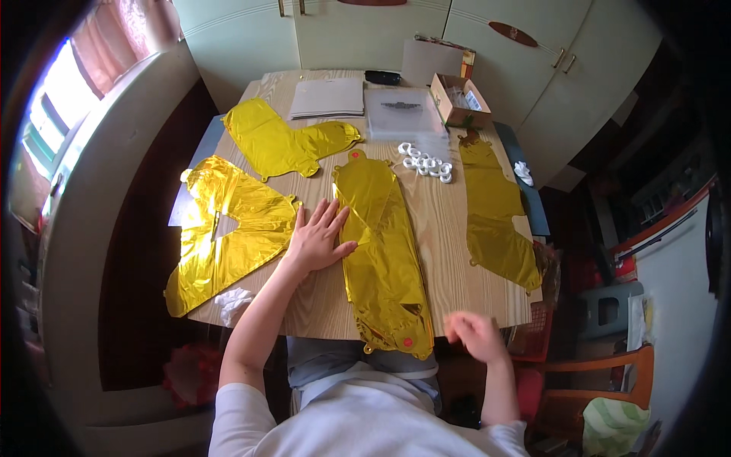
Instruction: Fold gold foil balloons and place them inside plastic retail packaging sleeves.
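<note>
Gold balloon (384, 251) overhanging table edge (320, 329), left hand (316, 238) flat

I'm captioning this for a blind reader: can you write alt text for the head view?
A person's left hand presses flat on a gold foil balloon on a wooden table; the right hand hovers at the table's near edge. Three more gold balloons lie around.
</note>
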A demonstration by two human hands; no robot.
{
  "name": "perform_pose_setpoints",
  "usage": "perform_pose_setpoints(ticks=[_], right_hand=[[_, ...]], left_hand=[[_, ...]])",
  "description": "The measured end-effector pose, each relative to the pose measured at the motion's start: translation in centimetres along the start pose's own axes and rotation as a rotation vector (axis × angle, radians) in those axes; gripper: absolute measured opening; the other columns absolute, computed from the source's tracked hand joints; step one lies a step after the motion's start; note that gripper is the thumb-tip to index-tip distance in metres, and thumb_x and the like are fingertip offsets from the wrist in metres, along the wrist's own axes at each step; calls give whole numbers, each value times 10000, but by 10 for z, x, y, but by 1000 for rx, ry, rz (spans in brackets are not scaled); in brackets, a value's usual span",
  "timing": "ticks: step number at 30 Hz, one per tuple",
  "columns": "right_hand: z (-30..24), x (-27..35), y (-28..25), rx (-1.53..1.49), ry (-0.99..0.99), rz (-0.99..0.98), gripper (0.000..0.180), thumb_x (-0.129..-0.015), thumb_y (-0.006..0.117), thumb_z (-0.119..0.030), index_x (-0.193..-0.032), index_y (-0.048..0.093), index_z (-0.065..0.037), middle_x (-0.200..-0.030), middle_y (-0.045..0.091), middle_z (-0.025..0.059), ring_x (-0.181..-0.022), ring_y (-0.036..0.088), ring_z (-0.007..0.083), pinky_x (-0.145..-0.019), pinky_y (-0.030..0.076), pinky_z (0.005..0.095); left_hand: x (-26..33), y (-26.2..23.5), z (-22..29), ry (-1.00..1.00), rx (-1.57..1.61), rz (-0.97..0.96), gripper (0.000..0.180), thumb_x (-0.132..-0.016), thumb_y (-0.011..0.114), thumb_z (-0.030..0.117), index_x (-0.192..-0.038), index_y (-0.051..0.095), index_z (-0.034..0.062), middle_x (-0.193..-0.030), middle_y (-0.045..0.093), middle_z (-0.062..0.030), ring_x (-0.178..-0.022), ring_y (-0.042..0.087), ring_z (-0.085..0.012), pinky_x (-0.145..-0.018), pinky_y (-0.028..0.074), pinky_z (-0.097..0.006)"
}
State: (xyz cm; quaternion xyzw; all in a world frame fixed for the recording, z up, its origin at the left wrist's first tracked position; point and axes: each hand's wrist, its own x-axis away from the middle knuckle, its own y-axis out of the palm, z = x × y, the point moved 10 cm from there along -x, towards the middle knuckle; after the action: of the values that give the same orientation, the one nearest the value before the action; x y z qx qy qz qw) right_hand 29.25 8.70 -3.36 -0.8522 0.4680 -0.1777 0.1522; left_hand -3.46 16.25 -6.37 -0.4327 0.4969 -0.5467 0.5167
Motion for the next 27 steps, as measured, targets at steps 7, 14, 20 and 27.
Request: perform_pose_setpoints(ticks=[7, 14, 20, 27], right_hand=[[-53, -151, 39, 606, -562, 0, 446, -963, 554, -259, -1348, 526, -35, -1443, 471, 150, -1358, 421, 286, -1131, 313, 446], [-36, -222, 46, 817, -558, -17, 610, -965, 513, -408, -1416, 429, -7, -1512, 375, 163, -1431, 299, 294, -1189, 178, 475], [-32, -225, 48, 874, -538, -28, 687, -925, 557, -463, -1450, 402, -46, -1533, 351, 132, -1456, 246, 277, -1195, 154, 477], [-32, -222, 48, 900, -494, -59, 748, -915, 509, -564, -1470, 379, -81, -1554, 318, 111, -1466, 220, 263, -1204, 125, 465]], left_hand=[[-3, -4, 5, 15, -19, -9, 832, -892, 397, 668, -1527, 269, 146, -1594, 245, -36, -1483, 167, -258, -1164, 115, -587], [-1, -8, 6, 26, -4, 1, 828, -889, 412, 658, -1522, 278, 141, -1586, 268, -24, -1477, 186, -262, -1162, 121, -593], [2, -5, 3, 41, -19, 40, 822, -899, 389, 672, -1522, 281, 146, -1577, 288, -30, -1470, 207, -275, -1156, 120, -606], [-7, -6, 4, 69, -12, -96, 853, -905, 363, 701, -1530, 253, 131, -1588, 251, -67, -1478, 174, -296, -1158, 118, -609]])
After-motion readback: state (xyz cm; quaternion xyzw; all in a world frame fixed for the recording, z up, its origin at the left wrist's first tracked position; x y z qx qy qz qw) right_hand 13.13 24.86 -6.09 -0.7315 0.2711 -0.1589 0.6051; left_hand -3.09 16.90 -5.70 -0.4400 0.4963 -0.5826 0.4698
